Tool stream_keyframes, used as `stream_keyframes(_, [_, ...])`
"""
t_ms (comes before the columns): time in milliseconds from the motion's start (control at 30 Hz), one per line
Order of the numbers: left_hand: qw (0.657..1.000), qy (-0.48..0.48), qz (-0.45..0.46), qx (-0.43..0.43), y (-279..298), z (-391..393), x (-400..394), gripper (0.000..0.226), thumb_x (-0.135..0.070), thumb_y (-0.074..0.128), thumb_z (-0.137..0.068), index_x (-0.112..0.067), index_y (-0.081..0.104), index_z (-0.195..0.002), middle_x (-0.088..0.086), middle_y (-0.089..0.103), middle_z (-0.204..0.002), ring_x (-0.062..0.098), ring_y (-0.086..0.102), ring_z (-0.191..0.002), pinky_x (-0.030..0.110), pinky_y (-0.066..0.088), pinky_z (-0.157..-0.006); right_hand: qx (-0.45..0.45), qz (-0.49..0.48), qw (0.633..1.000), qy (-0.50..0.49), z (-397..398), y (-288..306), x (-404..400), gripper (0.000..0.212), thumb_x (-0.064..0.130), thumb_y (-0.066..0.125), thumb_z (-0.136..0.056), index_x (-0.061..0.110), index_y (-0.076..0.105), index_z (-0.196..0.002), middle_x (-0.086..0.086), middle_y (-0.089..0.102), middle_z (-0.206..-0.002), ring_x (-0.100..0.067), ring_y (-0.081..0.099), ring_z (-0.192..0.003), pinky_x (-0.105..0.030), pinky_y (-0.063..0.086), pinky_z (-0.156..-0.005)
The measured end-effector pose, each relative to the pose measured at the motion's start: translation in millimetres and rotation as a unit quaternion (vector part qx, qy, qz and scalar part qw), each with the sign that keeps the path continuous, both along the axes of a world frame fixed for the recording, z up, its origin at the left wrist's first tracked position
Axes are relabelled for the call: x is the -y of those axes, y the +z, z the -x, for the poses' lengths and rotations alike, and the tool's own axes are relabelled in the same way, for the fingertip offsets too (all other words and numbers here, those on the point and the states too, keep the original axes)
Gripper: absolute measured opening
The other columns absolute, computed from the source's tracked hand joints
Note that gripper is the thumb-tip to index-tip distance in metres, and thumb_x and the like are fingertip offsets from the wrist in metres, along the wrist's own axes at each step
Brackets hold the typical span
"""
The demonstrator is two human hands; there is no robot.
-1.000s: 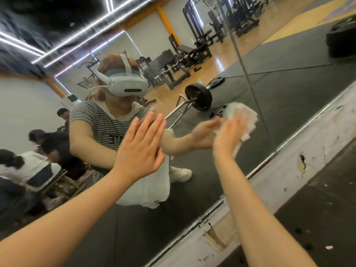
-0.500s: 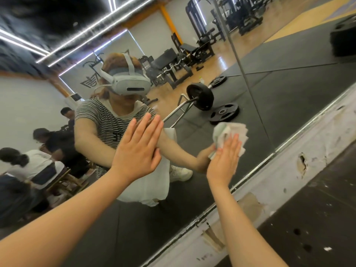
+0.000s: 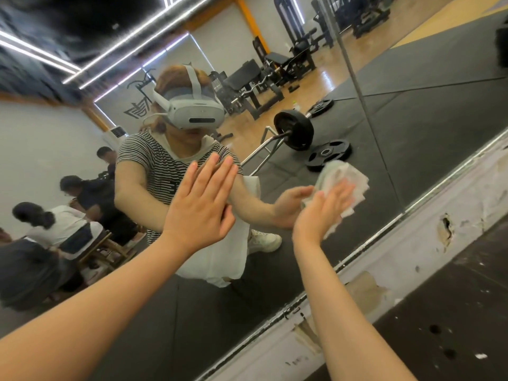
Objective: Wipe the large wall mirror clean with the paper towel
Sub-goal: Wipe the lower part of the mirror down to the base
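Two hands lie flat against the mirror (image 3: pixel 412 111): the left hand (image 3: pixel 202 204) bare with fingers spread, the right hand (image 3: pixel 323 213) pressing one crumpled paper towel (image 3: pixel 347 178) to the glass. Reflected above the towel are one loaded barbell (image 3: pixel 294 130) and two loose weight plates (image 3: pixel 328 155); below the mirror runs one chipped white baseboard (image 3: pixel 428 232).

Glossy glass mirror (image 3: pixel 412 138), crumpled soft paper towel (image 3: pixel 349 177) right of centre, chipped rough painted ledge (image 3: pixel 428 243) lower right

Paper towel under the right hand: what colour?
White, crumpled paper towel, seen in the head view, pressed under the right hand.
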State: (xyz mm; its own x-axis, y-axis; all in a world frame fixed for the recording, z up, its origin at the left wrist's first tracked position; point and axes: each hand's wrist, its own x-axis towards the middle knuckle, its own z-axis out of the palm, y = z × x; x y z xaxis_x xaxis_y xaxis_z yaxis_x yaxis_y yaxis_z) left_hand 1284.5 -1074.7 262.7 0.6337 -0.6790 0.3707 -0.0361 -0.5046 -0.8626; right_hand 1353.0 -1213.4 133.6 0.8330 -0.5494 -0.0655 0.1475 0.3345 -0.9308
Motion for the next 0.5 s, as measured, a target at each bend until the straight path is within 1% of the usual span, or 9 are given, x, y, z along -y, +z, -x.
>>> stream_keyframes(67, [1.000,-0.010,-0.002,0.008,0.1,-0.3,-0.7,0.067,-0.034,0.040,-0.089,0.000,0.034,-0.147,0.019,0.030,-0.154,0.033,0.022,-0.145,0.048,0.015,-0.119,0.070,0.071,0.995,0.026,6.9,29.5,-8.1,0.061,0.014,0.032,-0.098,0.019,0.008,-0.154,-0.003,-0.001,-0.163,-0.022,-0.011,-0.149,-0.042,-0.008,-0.116])
stream_keyframes(133, [1.000,-0.018,0.013,0.013,0.5,-0.6,-1.2,0.070,-0.034,0.040,-0.090,0.005,0.030,-0.147,0.023,0.022,-0.155,0.034,0.017,-0.146,0.045,0.011,-0.121,0.152,0.139,0.976,0.072,16.4,56.6,-15.8,0.066,0.004,0.035,-0.097,0.023,0.007,-0.153,-0.002,-0.002,-0.163,-0.023,-0.013,-0.148,-0.040,-0.015,-0.112])
stream_keyframes(167, [1.000,-0.019,0.021,0.014,0.6,-1.1,-1.4,0.071,-0.034,0.040,-0.090,0.007,0.028,-0.146,0.024,0.019,-0.155,0.035,0.013,-0.147,0.044,0.010,-0.121,0.195,0.181,0.960,0.086,20.7,67.1,-18.7,0.064,0.005,0.033,-0.096,0.024,0.007,-0.153,-0.001,-0.005,-0.162,-0.024,-0.014,-0.148,-0.039,-0.017,-0.110])
stream_keyframes(233, [1.000,-0.010,0.026,0.012,0.3,-1.8,-1.4,0.073,-0.035,0.041,-0.091,0.008,0.022,-0.147,0.027,0.015,-0.155,0.035,0.009,-0.147,0.044,0.007,-0.122,0.253,0.259,0.929,0.075,21.3,74.5,-22.8,0.059,0.018,0.023,-0.095,0.023,0.009,-0.152,0.001,-0.008,-0.159,-0.027,-0.012,-0.148,-0.041,-0.017,-0.110])
stream_keyframes(267, [1.000,-0.006,0.025,0.009,0.4,-2.0,-1.8,0.074,-0.036,0.040,-0.091,0.007,0.021,-0.148,0.027,0.016,-0.155,0.035,0.009,-0.147,0.044,0.007,-0.122,0.263,0.282,0.921,0.057,18.9,72.8,-23.4,0.058,0.022,0.020,-0.094,0.022,0.013,-0.152,0.001,-0.005,-0.158,-0.028,-0.007,-0.148,-0.043,-0.012,-0.112])
stream_keyframes(300, [1.000,-0.004,0.022,0.007,0.2,-2.1,-2.2,0.074,-0.035,0.040,-0.091,0.007,0.021,-0.148,0.027,0.017,-0.156,0.035,0.010,-0.147,0.044,0.007,-0.122,0.267,0.299,0.916,0.036,15.6,67.6,-24.5,0.059,0.023,0.021,-0.094,0.021,0.018,-0.152,-0.002,0.003,-0.159,-0.029,-0.001,-0.148,-0.045,-0.006,-0.115])
stream_keyframes(367, [1.000,0.002,0.019,0.002,0.8,-1.4,-1.6,0.074,-0.035,0.040,-0.090,0.007,0.021,-0.148,0.026,0.019,-0.156,0.036,0.013,-0.146,0.043,0.007,-0.122,0.272,0.325,0.905,-0.003,8.9,52.8,-27.3,0.059,0.019,0.031,-0.093,0.017,0.025,-0.152,-0.009,0.020,-0.159,-0.029,0.007,-0.146,-0.046,0.003,-0.116])
stream_keyframes(400, [1.000,0.005,0.019,0.001,1.3,-0.9,-0.8,0.074,-0.034,0.040,-0.089,0.006,0.021,-0.148,0.025,0.019,-0.156,0.036,0.014,-0.146,0.043,0.007,-0.122,0.269,0.331,0.904,-0.017,6.6,43.0,-29.4,0.060,0.017,0.033,-0.093,0.017,0.023,-0.152,-0.009,0.022,-0.159,-0.027,0.007,-0.146,-0.045,0.005,-0.116])
stream_keyframes(500, [1.000,0.009,0.022,0.003,1.5,0.2,1.3,0.073,-0.034,0.040,-0.089,0.006,0.023,-0.148,0.025,0.020,-0.155,0.037,0.016,-0.145,0.043,0.008,-0.121,0.210,0.310,0.927,-0.027,4.8,3.6,-33.7,0.063,0.019,0.030,-0.093,0.021,0.007,-0.151,0.001,0.011,-0.158,-0.018,0.000,-0.146,-0.046,0.008,-0.118])
